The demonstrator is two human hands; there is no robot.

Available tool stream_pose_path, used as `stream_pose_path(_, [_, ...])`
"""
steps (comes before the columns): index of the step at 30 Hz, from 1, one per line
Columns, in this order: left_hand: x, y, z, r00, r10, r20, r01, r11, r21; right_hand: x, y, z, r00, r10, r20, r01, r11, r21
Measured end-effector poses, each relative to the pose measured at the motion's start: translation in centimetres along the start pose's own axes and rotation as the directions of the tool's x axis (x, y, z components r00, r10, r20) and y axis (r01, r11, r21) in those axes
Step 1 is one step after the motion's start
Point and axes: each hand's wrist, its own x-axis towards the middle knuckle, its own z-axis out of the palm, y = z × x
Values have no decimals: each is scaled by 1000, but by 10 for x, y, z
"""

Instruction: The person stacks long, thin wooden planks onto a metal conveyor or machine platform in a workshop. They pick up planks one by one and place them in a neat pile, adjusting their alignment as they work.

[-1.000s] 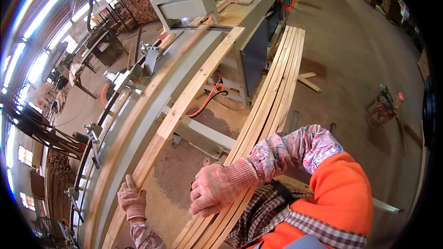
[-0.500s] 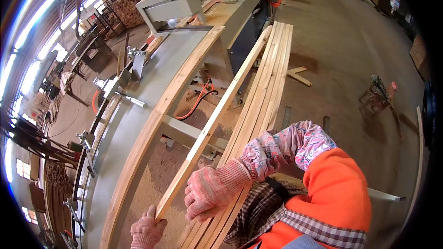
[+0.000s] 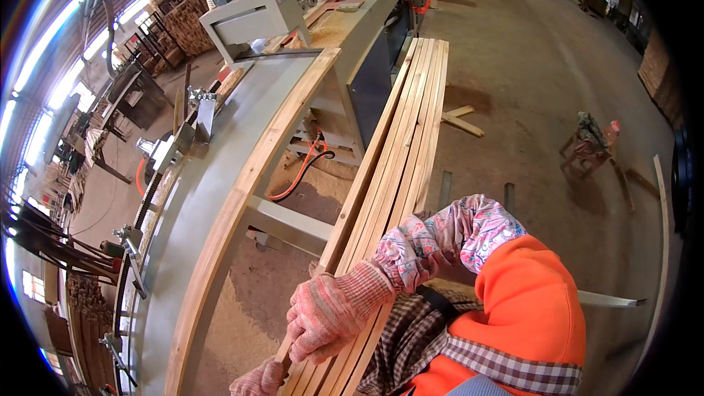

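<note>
- Head view, nearest: the left hand in a pink knitted glove (image 3: 258, 379), cut by the lower border, is at the near end of a long, narrow pale-wood strip (image 3: 345, 231); its fingers are mostly out of sight, so I cannot tell how firmly they hold it.
- Just beyond, the right hand in a pink-and-grey knitted glove (image 3: 328, 317) lies over the strips with its fingers curled; whether they grip any wood is hidden.
- Under that forearm runs a stack of long pale-wood strips (image 3: 403, 150), side by side; the narrow strip lies along its left side. What bears the stack cannot be seen.
- Left of it, a single long, knotty wooden board (image 3: 249, 172) lies along the right edge of the grey metal tabletop (image 3: 183, 235), reaching its far right corner.
- As a judgement, gathering looks well along: several strips lie together, while the board remains apart, untouched by either hand.
- Farther off, a pale grey boxy machine housing (image 3: 257, 18) stands at the tabletop's far edge.
</note>
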Motion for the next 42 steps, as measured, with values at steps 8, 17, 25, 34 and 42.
stream_pose_path(8, [5,12,21,992,125,28,-128,978,165,0,-1,1,1000,0,30,-1,1000,6])
stream_pose_path(17, [60,-28,-44,969,-205,-137,246,797,551,1,-4,-2,999,25,40,-24,1000,-15])
stream_pose_path(25, [124,-125,-67,801,-332,-498,597,392,700,2,-3,-4,994,99,-40,-97,995,37])
stream_pose_path(34, [87,-88,-60,905,-338,-259,386,390,836,2,-7,-6,996,89,28,-89,996,-17])
stream_pose_path(42, [55,-24,-41,896,-416,-154,389,570,724,1,-5,-7,994,95,59,-96,995,14])
